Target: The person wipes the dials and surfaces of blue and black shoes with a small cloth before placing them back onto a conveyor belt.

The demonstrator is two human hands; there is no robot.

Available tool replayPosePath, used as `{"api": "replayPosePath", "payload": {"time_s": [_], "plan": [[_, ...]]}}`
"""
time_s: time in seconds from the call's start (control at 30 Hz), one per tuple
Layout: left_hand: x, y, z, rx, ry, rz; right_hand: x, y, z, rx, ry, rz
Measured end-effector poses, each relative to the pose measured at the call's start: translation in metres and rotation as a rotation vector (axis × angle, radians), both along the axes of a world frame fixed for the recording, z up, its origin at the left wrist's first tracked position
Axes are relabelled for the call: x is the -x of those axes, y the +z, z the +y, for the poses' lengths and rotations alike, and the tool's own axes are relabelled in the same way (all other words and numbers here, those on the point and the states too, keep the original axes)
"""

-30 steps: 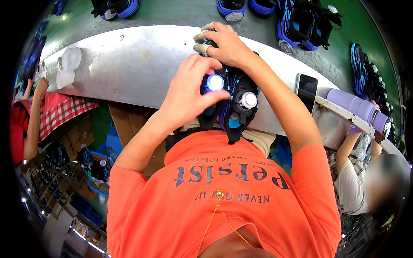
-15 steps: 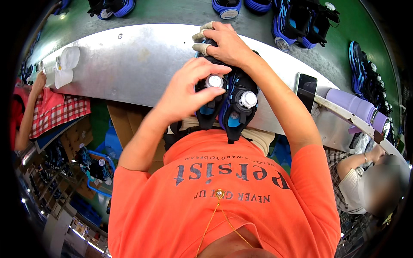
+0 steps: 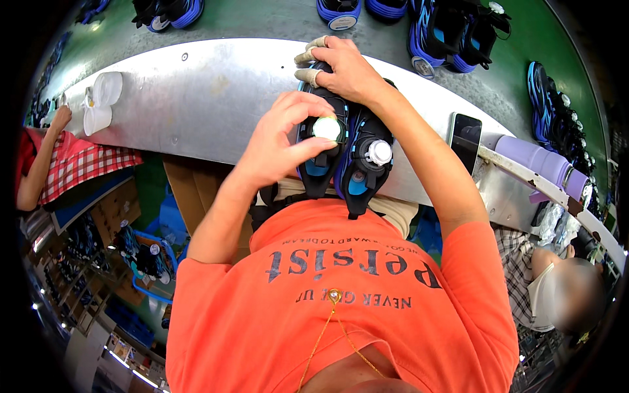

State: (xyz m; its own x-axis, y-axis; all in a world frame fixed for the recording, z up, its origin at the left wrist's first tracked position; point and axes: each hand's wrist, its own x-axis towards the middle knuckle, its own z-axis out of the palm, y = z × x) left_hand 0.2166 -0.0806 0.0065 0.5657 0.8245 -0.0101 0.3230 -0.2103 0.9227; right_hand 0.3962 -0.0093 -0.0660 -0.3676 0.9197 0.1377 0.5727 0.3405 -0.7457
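A pair of black and blue shoes lies side by side at the near edge of the metal table, partly over my lap. My left hand [image 3: 278, 137] pinches the round white dial [image 3: 325, 130] on the left shoe [image 3: 316, 167] between thumb and fingers. Over that shoe's toe end, my right hand [image 3: 347, 71] is closed, with pale covers on several fingertips. The right shoe [image 3: 357, 183] rests under my right wrist, and its own white dial [image 3: 379, 152] is untouched.
Beyond the metal table [image 3: 216, 98] runs a green surface [image 3: 262, 16] bearing more shoes [image 3: 452, 33]. A phone [image 3: 466, 139] and a purple bottle [image 3: 534, 157] lie to the right. Clear plastic cups [image 3: 105, 92] stand at left, near another person's hand [image 3: 61, 118].
My left thumb and fingers have closed in on the left shoe's dial. My right hand stays on the toe end. Shoes on the far green surface have shifted slightly left.
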Motion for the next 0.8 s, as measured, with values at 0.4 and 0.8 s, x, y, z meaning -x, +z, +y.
{"api": "replayPosePath", "payload": {"time_s": [0.4, 0.8], "plan": [[0.026, 0.020, -0.042, -0.081, 0.177, -0.042, -0.056, 0.054, -0.044, 0.094, 0.226, -0.018], [-0.034, 0.022, 0.003, -0.431, -0.421, 0.620, -0.061, 0.046, 0.096, -0.294, -0.321, -0.687]]}}
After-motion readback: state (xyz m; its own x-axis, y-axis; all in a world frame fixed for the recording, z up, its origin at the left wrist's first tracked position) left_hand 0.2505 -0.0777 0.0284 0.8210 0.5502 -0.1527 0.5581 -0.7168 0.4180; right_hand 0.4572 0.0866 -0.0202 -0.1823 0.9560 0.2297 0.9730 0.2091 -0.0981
